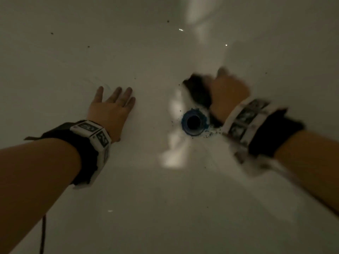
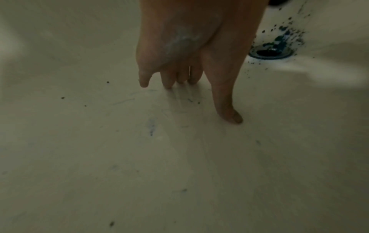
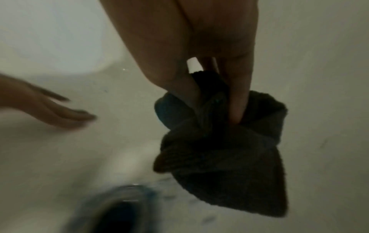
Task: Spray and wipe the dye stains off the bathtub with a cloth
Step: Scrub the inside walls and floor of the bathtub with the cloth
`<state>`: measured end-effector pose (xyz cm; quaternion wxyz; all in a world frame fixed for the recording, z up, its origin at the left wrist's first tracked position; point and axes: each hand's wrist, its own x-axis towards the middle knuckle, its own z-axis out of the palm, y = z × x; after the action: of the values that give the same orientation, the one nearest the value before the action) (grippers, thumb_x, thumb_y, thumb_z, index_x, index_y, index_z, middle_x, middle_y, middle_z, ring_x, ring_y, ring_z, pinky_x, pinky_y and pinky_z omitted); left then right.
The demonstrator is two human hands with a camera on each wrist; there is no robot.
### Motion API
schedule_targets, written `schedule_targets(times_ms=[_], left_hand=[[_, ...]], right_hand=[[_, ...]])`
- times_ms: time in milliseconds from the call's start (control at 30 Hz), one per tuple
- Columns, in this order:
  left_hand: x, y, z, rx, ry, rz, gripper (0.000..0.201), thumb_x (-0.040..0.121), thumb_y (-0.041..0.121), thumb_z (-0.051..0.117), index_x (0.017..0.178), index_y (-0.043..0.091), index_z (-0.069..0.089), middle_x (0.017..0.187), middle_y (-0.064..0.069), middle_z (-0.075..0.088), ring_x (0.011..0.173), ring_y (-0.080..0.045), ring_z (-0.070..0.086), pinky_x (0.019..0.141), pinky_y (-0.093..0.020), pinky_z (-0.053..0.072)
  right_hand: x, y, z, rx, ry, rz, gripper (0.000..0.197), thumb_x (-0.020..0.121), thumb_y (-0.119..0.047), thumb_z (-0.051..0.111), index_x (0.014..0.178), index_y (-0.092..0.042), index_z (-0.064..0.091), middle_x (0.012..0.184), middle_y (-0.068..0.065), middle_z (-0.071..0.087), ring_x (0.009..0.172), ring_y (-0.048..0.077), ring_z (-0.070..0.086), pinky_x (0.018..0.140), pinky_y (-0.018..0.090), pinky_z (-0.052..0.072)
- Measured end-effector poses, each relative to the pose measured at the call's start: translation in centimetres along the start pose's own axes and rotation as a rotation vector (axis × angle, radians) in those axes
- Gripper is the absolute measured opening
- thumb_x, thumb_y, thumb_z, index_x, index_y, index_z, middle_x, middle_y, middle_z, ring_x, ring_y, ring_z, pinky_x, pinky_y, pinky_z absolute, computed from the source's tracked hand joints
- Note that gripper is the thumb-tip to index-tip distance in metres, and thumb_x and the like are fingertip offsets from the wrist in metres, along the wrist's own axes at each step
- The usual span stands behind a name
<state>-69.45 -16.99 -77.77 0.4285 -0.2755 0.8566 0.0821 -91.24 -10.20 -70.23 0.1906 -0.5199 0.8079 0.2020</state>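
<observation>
While the left hand (image 1: 110,110) lies flat with straight fingers (image 2: 227,110) on the white bathtub (image 1: 146,198) floor, the right hand (image 1: 227,92) grips a dark bunched cloth (image 3: 223,157) just beyond the drain (image 1: 193,122), its fingers (image 3: 237,100) curled into the folds. Blue dye stains (image 2: 287,34) ring the drain and speckle the surface beside it; fainter streaks (image 2: 151,126) mark the floor near the left hand.

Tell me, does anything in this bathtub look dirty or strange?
Yes. Blue dye stains ring the drain and speckle the white bathtub beside it. Faint bluish streaks also lie near the left hand.
</observation>
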Motion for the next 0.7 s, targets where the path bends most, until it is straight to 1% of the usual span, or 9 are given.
schedule_targets(times_ms=[67, 133, 200, 300, 433, 533, 567, 633, 700], left_hand=[[-0.2, 0.2, 0.1, -0.014, -0.017, 0.013, 0.113, 0.079, 0.046, 0.067, 0.147, 0.017, -0.018, 0.153, -0.004, -0.027, 0.145, -0.020, -0.011, 0.114, -0.052, -0.002], [-0.1, 0.0, 0.4, -0.036, -0.022, 0.011, 0.114, 0.078, 0.048, 0.067, 0.146, 0.019, -0.020, 0.152, -0.002, -0.029, 0.144, -0.019, -0.013, 0.114, -0.051, -0.002], [0.0, -0.1, 0.5, -0.059, -0.024, 0.008, 0.114, 0.079, 0.047, 0.066, 0.146, 0.020, -0.021, 0.151, 0.000, -0.031, 0.144, -0.018, -0.014, 0.114, -0.051, -0.002], [0.0, -0.1, 0.3, -0.094, -0.022, 0.008, 0.113, 0.080, 0.044, 0.066, 0.146, 0.021, -0.021, 0.151, 0.000, -0.031, 0.144, -0.017, -0.015, 0.115, -0.050, -0.002], [0.3, -0.3, 0.3, -0.111, -0.011, 0.024, 0.112, 0.079, 0.045, 0.066, 0.146, 0.022, -0.021, 0.151, 0.002, -0.030, 0.144, -0.016, -0.016, 0.115, -0.050, -0.003], [0.2, -0.5, 0.4, -0.113, -0.014, 0.026, 0.113, 0.079, 0.044, 0.068, 0.146, 0.023, -0.020, 0.152, 0.003, -0.030, 0.144, -0.016, -0.016, 0.115, -0.049, -0.002], [0.2, -0.5, 0.4, -0.116, -0.011, 0.021, 0.113, 0.079, 0.043, 0.068, 0.146, 0.022, -0.020, 0.152, 0.002, -0.030, 0.144, -0.016, -0.016, 0.115, -0.049, -0.002], [0.1, -0.3, 0.3, -0.123, -0.007, 0.013, 0.112, 0.079, 0.041, 0.068, 0.146, 0.021, -0.020, 0.152, 0.001, -0.030, 0.144, -0.017, -0.015, 0.115, -0.049, -0.001], [0.0, -0.2, 0.3, -0.113, -0.012, 0.015, 0.111, 0.080, 0.040, 0.068, 0.146, 0.020, -0.020, 0.152, 0.000, -0.030, 0.144, -0.018, -0.015, 0.115, -0.049, -0.001]], right_hand=[[2.0, 3.3, -2.0, -0.211, 0.080, 0.103, 0.047, 0.094, -0.021, 0.045, 0.138, -0.010, 0.035, 0.140, 0.024, 0.028, 0.116, 0.042, 0.040, 0.088, 0.047, 0.039], [4.0, 6.4, -2.5, -0.304, 0.043, 0.219, 0.050, 0.096, -0.019, 0.045, 0.141, -0.003, 0.030, 0.144, 0.027, 0.022, 0.121, 0.043, 0.035, 0.095, 0.050, 0.035], [5.1, 8.4, -1.7, -0.346, -0.004, 0.273, 0.055, 0.094, -0.017, 0.049, 0.142, -0.001, 0.027, 0.141, 0.029, 0.023, 0.121, 0.044, 0.035, 0.097, 0.052, 0.035], [5.1, 7.7, 1.2, -0.145, -0.023, 0.285, 0.049, 0.093, -0.014, 0.046, 0.139, -0.003, 0.033, 0.139, 0.027, 0.029, 0.123, 0.043, 0.038, 0.098, 0.050, 0.036], [2.4, 4.5, 6.1, 0.019, -0.214, 0.320, 0.068, 0.089, -0.015, 0.055, 0.146, -0.013, 0.016, 0.142, 0.026, 0.020, 0.120, 0.043, 0.038, 0.097, 0.046, 0.039], [0.2, 3.5, 7.9, 0.225, -0.265, 0.297, 0.066, 0.086, -0.006, 0.057, 0.143, -0.012, 0.024, 0.139, 0.023, 0.026, 0.112, 0.040, 0.047, 0.093, 0.039, 0.042], [-0.6, 3.3, 7.9, 0.263, -0.247, 0.273, 0.059, 0.085, -0.004, 0.055, 0.138, -0.009, 0.031, 0.134, 0.022, 0.032, 0.106, 0.038, 0.050, 0.088, 0.036, 0.043], [-1.7, 3.7, 7.3, 0.278, -0.105, 0.275, 0.049, 0.082, -0.001, 0.056, 0.128, -0.005, 0.040, 0.126, 0.021, 0.037, 0.099, 0.037, 0.052, 0.083, 0.036, 0.044], [-2.3, 4.5, 6.5, 0.279, -0.042, 0.381, 0.054, 0.082, -0.004, 0.058, 0.132, -0.004, 0.037, 0.129, 0.022, 0.036, 0.102, 0.038, 0.050, 0.085, 0.039, 0.044]])
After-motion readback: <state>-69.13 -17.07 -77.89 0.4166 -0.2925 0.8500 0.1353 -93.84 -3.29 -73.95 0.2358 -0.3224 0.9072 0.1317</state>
